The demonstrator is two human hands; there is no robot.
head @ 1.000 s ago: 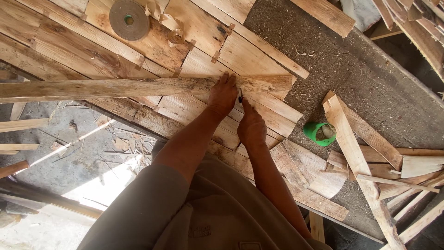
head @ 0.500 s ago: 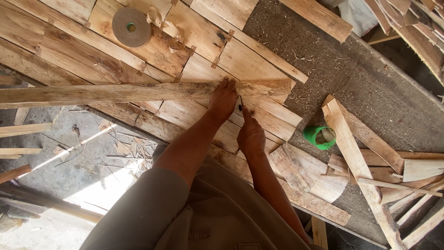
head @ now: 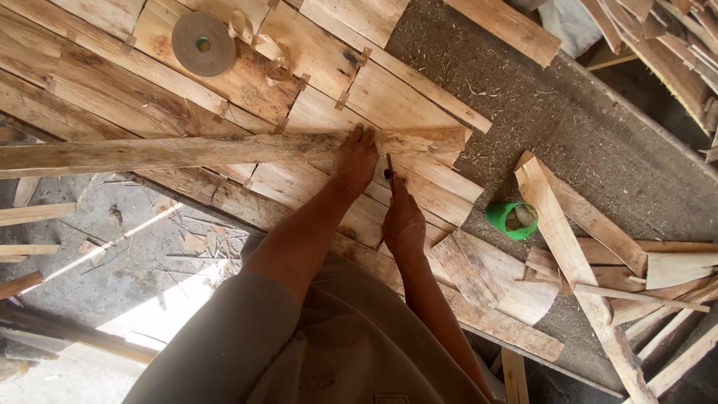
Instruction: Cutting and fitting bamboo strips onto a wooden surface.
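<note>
The left hand lies flat, fingers spread, pressing down on a long rough wooden slat that runs across the table and juts out past its left edge. The palm rests near the slat's right end, so this grip is apart, pinning the wood rather than wrapping it. The right hand sits just beside it, nearer the person, its grip clamped on a thin dark pencil whose tip stands at the slat's near edge, close to the left thumb.

Under the slat lies a panel of pale boards joined side by side, covering the left part of the table. Toward the far left corner a flat roll of brown tape rests on those boards, a loose curl of its strip trailing just beside it. To the right of the hands, on the bare grey tabletop, lies a green tape roll, touching a heap of offcut strips that spreads toward the right edge. Beyond the table's left edge, the floor is strewn with shavings and splinters.
</note>
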